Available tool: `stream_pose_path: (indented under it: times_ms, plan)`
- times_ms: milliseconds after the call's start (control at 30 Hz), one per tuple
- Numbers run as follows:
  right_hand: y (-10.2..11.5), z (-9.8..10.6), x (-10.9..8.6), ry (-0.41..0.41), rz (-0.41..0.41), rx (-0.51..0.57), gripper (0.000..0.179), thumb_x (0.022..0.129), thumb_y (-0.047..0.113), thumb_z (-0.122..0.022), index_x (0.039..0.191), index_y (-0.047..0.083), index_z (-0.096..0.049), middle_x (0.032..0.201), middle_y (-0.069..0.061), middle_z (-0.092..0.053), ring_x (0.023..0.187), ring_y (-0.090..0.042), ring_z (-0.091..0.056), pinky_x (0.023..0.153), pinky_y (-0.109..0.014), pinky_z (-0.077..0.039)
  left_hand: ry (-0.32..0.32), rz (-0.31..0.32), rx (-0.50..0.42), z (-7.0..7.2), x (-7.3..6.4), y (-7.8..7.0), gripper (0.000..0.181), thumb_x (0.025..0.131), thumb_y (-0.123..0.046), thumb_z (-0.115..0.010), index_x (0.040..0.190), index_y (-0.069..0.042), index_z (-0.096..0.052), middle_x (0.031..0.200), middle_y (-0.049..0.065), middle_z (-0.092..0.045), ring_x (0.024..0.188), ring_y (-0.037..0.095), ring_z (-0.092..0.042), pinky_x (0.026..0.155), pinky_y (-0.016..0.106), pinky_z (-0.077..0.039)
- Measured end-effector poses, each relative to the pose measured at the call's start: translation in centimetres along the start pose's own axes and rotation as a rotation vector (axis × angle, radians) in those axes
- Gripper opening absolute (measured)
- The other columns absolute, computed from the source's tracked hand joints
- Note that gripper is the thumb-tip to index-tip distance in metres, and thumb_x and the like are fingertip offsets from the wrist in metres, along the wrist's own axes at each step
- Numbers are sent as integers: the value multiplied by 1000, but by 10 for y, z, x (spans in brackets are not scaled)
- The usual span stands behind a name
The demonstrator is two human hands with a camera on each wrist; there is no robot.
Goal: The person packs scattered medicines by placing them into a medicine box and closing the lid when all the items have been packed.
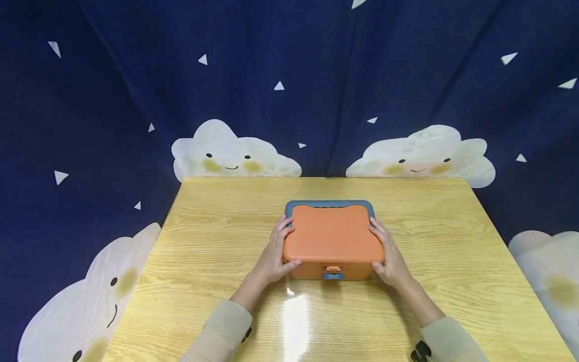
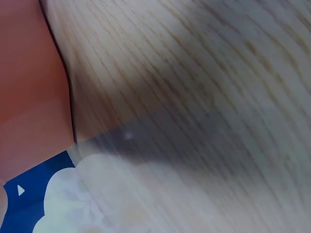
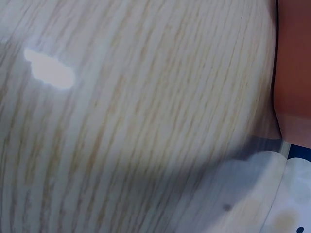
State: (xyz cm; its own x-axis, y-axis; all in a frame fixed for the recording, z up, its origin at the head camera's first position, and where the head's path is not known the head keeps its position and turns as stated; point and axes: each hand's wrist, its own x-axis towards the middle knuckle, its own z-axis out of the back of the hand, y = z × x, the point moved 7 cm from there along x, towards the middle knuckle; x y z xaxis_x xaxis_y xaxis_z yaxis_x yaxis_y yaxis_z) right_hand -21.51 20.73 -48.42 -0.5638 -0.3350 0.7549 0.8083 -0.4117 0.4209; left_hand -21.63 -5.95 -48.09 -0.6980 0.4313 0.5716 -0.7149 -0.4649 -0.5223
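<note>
An orange lidded case [image 1: 333, 234] sits on the wooden table with its lid down. A blue handle [image 1: 329, 203] frames its far edge, and a blue latch [image 1: 332, 276] is on the front. My left hand [image 1: 274, 251] grips its left side, fingertips at the lid's edge and thumb along the front corner. On the opposite side my right hand [image 1: 390, 256] holds it the same way, thumb at the front right corner. Both wrist views catch only part of the case's orange wall beside the table top; the fingers are out of sight there.
The light wood table [image 1: 217, 221] extends on all sides of the case, with a bright glare patch in front. Behind it and at both sides hangs a dark blue curtain [image 1: 253, 45] printed with smiling clouds and white triangles.
</note>
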Motion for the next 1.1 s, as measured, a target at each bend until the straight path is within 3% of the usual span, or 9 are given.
stream_pose_path:
  times_ms: [633,900,1100]
  plan:
    - [-1,0,-1,-1,15,-15,87,87,64,-35,127,-12,-38,136,-29,-35,129,-43,-27,110,-35,-15,8,-8,10,-2,0,3,77,84,-68,-31,129,-5,-28,146,12,-20,137,33,-12,105,52,-22]
    - [2,7,3,83,25,17,78,88,58,-41,126,-10,-43,137,-29,-33,131,-41,-25,110,-34,-15,10,16,-1,-2,1,4,75,84,-68,-34,128,-7,-32,146,11,-21,137,31,-12,103,55,-23]
    - [11,24,20,167,32,0,63,91,50,-43,123,-4,-52,132,-24,-44,125,-37,-37,108,-29,-20,-2,53,-30,10,10,1,66,88,-61,-35,125,-6,-39,140,12,-31,132,30,-24,101,54,-27]
